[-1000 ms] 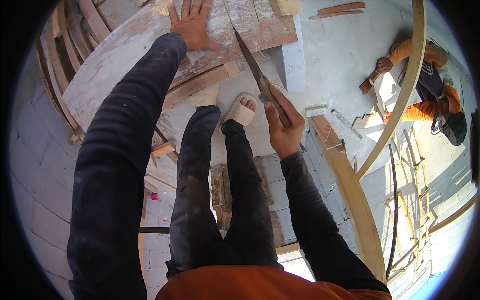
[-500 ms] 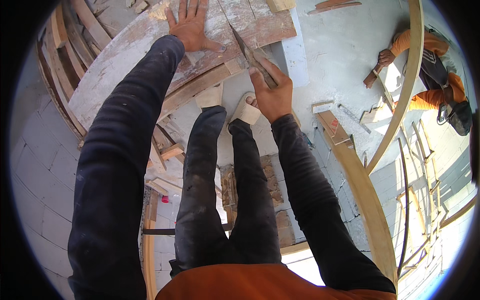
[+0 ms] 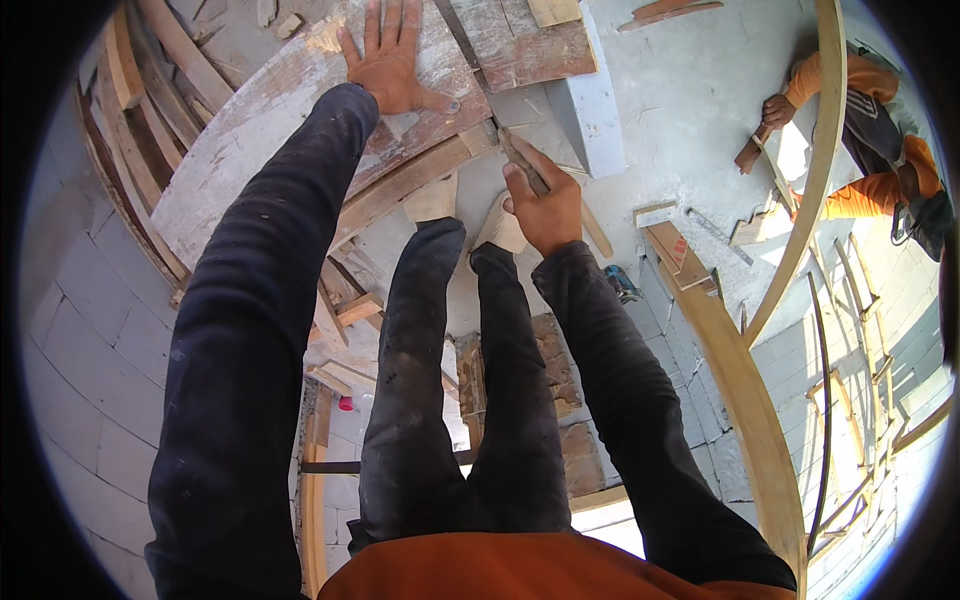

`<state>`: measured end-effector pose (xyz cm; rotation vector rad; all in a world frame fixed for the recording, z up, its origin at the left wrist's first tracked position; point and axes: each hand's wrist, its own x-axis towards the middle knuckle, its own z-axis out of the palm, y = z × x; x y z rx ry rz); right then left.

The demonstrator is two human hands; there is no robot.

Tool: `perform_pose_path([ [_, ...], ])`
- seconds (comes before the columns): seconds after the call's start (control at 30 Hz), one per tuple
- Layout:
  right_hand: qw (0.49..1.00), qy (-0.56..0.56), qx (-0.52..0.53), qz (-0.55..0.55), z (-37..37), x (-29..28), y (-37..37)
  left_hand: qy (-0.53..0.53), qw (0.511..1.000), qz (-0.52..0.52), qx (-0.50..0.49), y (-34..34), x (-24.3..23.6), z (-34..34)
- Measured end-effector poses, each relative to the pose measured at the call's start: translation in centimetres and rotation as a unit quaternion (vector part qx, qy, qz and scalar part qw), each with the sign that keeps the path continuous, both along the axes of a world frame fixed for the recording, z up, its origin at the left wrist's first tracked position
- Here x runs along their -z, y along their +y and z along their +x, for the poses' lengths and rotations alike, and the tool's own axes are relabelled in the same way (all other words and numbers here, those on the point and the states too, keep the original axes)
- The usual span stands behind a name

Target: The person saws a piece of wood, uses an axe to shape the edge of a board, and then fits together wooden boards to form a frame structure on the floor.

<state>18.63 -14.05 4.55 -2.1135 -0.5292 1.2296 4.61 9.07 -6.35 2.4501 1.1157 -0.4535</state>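
My left hand (image 3: pixel 392 65) lies flat with spread fingers on a worn, white-stained wooden board (image 3: pixel 270 130). My right hand (image 3: pixel 548 208) is closed around the wooden handle of a handsaw (image 3: pixel 516 150), near the board's close edge. Its narrow dark blade lines up with a cut running away from me through the board, and part of the blade is hard to make out. Right of the cut sits a reddish-brown board section (image 3: pixel 535 55), with a small pale wood block (image 3: pixel 554 11) on it. A wooden batten (image 3: pixel 400 180) runs beneath the near edge.
Long planks (image 3: pixel 140 120) are stacked at the far left. A light grey block (image 3: pixel 590 125) stands beside the board. Curved timber (image 3: pixel 725 390) rises at right, near a power tool (image 3: pixel 621 284). Another person in orange (image 3: pixel 870 80) crouches at far right, holding a piece of wood.
My right hand has drawn the saw slightly back toward me, and the blade now appears narrower along the cut. The left hand stays pressed on the board. The view has shifted a little.
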Motion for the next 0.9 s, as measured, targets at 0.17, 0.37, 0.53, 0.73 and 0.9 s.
perform_pose_path([
  [0.17, 0.993, -0.022, -0.042, -0.106, 0.6, -14.5, -13.5, -0.004, 0.999, -0.026, -0.030, 0.1, 1.1, -1.5],
  [0.37, 0.982, -0.138, 0.062, -0.113, 3.8, -29.7, -20.9, 0.013, 0.999, -0.012, -0.035, -0.6, 0.3, -1.3],
  [0.53, 0.956, -0.260, 0.037, -0.130, 9.8, -23.1, -22.4, 0.024, 0.999, 0.004, -0.031, -0.3, 0.9, -1.2],
  [0.73, 0.904, -0.381, -0.096, -0.170, 21.3, 3.2, -21.4, 0.056, 0.998, -0.031, 0.000, -0.1, 0.2, 0.0],
  [0.9, 0.836, -0.438, -0.249, -0.216, 23.7, 15.6, -23.7, -0.111, 0.991, 0.047, -0.050, 1.0, -0.8, 1.5],
])
